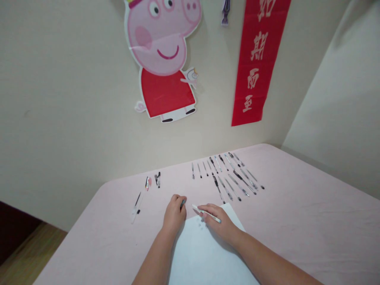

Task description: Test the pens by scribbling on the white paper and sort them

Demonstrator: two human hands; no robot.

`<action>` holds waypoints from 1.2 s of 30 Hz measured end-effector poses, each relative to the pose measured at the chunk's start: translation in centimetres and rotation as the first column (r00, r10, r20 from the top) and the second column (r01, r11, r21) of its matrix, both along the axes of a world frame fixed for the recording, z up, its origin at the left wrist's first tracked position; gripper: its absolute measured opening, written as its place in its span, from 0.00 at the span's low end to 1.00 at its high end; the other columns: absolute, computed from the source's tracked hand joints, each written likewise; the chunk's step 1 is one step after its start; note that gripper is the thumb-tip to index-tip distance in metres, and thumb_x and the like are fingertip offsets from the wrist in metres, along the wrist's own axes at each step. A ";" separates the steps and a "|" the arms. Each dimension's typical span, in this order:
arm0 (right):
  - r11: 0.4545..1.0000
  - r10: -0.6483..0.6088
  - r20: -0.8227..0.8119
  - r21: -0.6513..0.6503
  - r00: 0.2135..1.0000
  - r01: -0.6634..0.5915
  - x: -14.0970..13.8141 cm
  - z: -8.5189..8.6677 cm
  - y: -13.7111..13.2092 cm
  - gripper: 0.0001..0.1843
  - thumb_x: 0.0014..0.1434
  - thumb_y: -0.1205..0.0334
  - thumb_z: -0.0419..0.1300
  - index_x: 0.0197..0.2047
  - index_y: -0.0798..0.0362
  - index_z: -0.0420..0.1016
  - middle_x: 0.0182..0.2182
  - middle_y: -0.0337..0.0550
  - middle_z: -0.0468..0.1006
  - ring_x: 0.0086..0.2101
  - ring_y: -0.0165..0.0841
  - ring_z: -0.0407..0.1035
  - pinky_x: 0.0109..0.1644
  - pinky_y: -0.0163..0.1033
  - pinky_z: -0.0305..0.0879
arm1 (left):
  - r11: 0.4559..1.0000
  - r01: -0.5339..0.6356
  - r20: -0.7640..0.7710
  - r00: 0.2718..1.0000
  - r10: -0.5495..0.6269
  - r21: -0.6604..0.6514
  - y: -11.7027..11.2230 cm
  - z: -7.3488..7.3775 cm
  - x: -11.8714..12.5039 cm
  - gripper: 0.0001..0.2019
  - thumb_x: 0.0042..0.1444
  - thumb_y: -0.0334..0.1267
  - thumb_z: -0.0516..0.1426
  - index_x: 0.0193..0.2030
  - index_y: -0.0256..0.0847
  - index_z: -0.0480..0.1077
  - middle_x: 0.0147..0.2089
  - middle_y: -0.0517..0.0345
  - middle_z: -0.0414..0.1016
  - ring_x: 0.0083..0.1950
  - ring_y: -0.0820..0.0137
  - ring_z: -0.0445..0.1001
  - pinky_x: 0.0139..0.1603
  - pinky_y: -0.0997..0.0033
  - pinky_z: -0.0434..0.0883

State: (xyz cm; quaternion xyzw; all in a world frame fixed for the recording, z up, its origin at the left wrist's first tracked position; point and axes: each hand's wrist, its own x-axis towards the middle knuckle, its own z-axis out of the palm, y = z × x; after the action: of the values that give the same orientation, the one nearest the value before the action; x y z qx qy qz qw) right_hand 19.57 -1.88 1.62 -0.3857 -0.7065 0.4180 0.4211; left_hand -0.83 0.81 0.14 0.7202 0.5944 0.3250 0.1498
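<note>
My left hand [174, 213] is closed in a fist on a small dark pen cap [183, 204] at the top left corner of a white sheet of paper [204, 253]. My right hand [218, 221] rests on the sheet's top edge and grips a white pen [206, 213] that points left toward the other hand. The two hands sit close together, a few centimetres apart. A faint mark shows on the paper just below the pen.
Several pens and refills [228, 174] lie in rows on the pink tablecloth [297, 221] behind the paper. More pen parts [157, 180] and a pen [137, 206] lie to the left. A wall with a cartoon pig cutout [166, 59] and red banner [257, 63] stands behind.
</note>
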 end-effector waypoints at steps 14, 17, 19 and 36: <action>0.989 -0.029 0.057 0.145 0.998 0.021 -0.2 0.0 0.1 0.11 0.60 0.63 0.54 0.41 0.53 0.77 0.32 0.45 0.77 0.35 0.34 0.71 0.41 0.39 0.66 | 0.974 -0.168 0.794 0.566 0.222 -0.153 1.1 -1.2 -0.1 0.12 0.51 0.45 0.57 0.39 0.42 0.64 0.36 0.58 0.71 0.39 0.68 0.74 0.44 0.61 0.72; 0.979 0.021 0.082 0.198 0.996 -0.037 -0.2 0.0 0.0 0.14 0.62 0.63 0.52 0.47 0.53 0.77 0.35 0.47 0.78 0.37 0.35 0.71 0.42 0.39 0.66 | 0.976 -0.070 0.912 0.348 0.218 -0.206 1.1 -0.8 0.0 0.17 0.45 0.47 0.63 0.36 0.42 0.61 0.37 0.59 0.72 0.42 0.68 0.76 0.46 0.61 0.72; 0.975 0.061 0.074 0.208 0.995 -0.075 -0.2 0.1 -0.1 0.16 0.63 0.62 0.51 0.49 0.52 0.76 0.38 0.48 0.79 0.38 0.35 0.72 0.44 0.40 0.67 | 0.973 0.000 0.941 0.251 0.225 -0.233 1.0 -0.4 -0.1 0.19 0.43 0.45 0.65 0.36 0.42 0.62 0.37 0.60 0.73 0.42 0.68 0.77 0.47 0.62 0.72; 0.974 0.105 0.046 0.199 0.993 -0.112 -0.2 0.5 -0.2 0.17 0.65 0.60 0.51 0.54 0.49 0.73 0.43 0.49 0.78 0.43 0.36 0.72 0.48 0.42 0.67 | 0.887 0.356 0.943 0.261 0.208 -0.294 -0.7 1.7 0.8 0.15 0.45 0.43 0.67 0.36 0.38 0.70 0.38 0.54 0.77 0.43 0.68 0.76 0.45 0.69 0.71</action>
State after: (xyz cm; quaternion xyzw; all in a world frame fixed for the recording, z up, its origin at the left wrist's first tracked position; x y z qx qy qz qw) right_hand 19.34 -2.11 2.15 -0.3093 -0.7725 0.3600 0.4218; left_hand -0.06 0.12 1.89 0.3441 0.4010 0.5375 0.6572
